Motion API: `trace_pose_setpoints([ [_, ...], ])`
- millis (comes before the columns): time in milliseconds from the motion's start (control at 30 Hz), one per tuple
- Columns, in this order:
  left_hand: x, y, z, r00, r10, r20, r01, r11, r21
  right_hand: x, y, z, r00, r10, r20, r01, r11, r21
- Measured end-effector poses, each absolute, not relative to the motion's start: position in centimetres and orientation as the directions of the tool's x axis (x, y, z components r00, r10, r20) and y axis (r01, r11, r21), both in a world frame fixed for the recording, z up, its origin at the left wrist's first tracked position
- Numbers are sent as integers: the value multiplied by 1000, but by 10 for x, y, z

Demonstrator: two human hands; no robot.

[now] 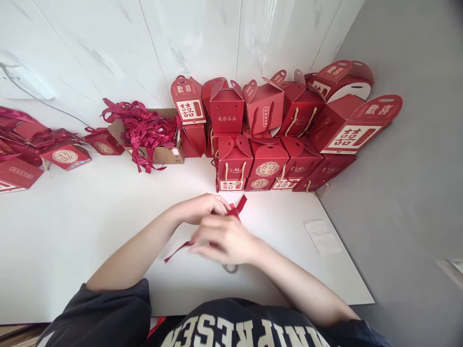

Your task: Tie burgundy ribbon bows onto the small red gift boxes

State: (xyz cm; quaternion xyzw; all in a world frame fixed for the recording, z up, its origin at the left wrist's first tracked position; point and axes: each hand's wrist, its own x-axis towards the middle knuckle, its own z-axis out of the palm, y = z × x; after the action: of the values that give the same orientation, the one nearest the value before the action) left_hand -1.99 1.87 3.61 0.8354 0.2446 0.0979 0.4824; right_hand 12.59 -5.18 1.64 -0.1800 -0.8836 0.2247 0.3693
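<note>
Red ribbon point(242, 204) in front of box stack point(269, 166) | left hand point(210, 208) curls beside it; right hand point(231, 238), blurred, overlaps it; cannot tell either grip | ribbon pile point(145, 129) left of stack

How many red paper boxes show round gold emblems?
4: a larger red box and smaller red box at left; an upper red box and lower red box stacked at right. Others may be hidden.
</note>
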Motion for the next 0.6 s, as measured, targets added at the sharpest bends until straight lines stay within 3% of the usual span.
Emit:
trace_pose_setpoints([
  [100,-21,16,43,853,496,-165,378,-366,850,163,-30,18,-406,808,426,308,560,-769],
  [167,-20,14,47,856,488,-170,398,-415,818,183,-16,13,-425,853,302,310,451,-837],
  [300,-17,8,54,838,514,-185,459,-479,748,197,-3,6,-604,784,142,216,333,-918],
  [467,-16,0,60,807,553,-210,515,-482,709,192,-4,10,-750,634,186,34,318,-948],
  [600,-19,0,63,772,543,-330,582,-395,711,190,-7,8,-720,667,191,-13,262,-965],
])
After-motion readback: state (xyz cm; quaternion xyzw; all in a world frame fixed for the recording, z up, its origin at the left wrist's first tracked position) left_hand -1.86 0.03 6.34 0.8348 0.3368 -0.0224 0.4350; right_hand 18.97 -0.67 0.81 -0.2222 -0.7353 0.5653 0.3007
